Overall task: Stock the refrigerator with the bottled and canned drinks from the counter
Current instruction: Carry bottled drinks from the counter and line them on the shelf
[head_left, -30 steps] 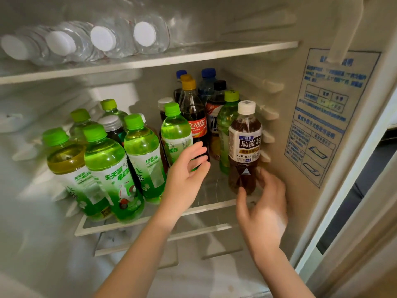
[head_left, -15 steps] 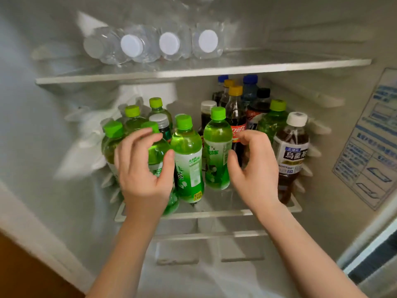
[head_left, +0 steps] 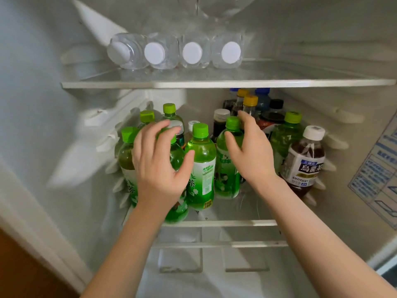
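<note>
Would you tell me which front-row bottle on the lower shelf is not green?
The oolong tea bottle at far right: brown liquid, white cap; the others are green.

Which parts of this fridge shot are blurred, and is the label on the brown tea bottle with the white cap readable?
Head view: the white left inner wall is smeared by motion blur; the four clear plastic water bottles on the glass upper shelf look soft; the brown tea bottle is sharper, its label's large characters legible; the blue-printed sticker is blurred.
</note>
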`<state>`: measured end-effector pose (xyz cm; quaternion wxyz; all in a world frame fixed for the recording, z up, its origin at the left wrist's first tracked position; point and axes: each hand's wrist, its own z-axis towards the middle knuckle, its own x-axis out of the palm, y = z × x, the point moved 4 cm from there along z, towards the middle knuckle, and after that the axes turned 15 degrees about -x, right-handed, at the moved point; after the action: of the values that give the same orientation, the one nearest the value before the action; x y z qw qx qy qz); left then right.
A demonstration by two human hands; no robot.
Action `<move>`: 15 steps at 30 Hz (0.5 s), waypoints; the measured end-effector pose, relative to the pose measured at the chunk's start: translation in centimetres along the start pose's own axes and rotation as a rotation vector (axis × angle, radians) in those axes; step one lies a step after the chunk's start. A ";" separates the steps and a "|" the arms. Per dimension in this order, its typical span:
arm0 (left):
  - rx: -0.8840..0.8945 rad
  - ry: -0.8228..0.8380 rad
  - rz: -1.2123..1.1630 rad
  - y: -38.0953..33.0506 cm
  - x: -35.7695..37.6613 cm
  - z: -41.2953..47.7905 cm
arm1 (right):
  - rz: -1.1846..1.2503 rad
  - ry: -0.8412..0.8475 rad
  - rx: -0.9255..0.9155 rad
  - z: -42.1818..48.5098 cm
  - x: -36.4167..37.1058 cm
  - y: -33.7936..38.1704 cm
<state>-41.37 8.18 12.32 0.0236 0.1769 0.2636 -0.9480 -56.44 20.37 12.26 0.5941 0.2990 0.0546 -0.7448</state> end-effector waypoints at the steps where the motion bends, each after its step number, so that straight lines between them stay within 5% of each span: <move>1: -0.018 0.057 0.022 0.0 0.0 0.7 | -0.005 0.018 0.004 0.2 0.3 0.0; 11: 0.114 0.506 0.130 -2.0 1.4 5.7 | 0.027 0.057 -0.002 0.4 -0.2 0.0; 15: -0.024 0.791 0.043 -2.1 3.5 8.4 | 0.028 0.074 -0.010 0.2 -0.8 0.1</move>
<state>-47.63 5.92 18.87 -0.0579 0.5338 0.2598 -0.8026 -56.36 20.96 12.83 0.6033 0.3240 0.0763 -0.7247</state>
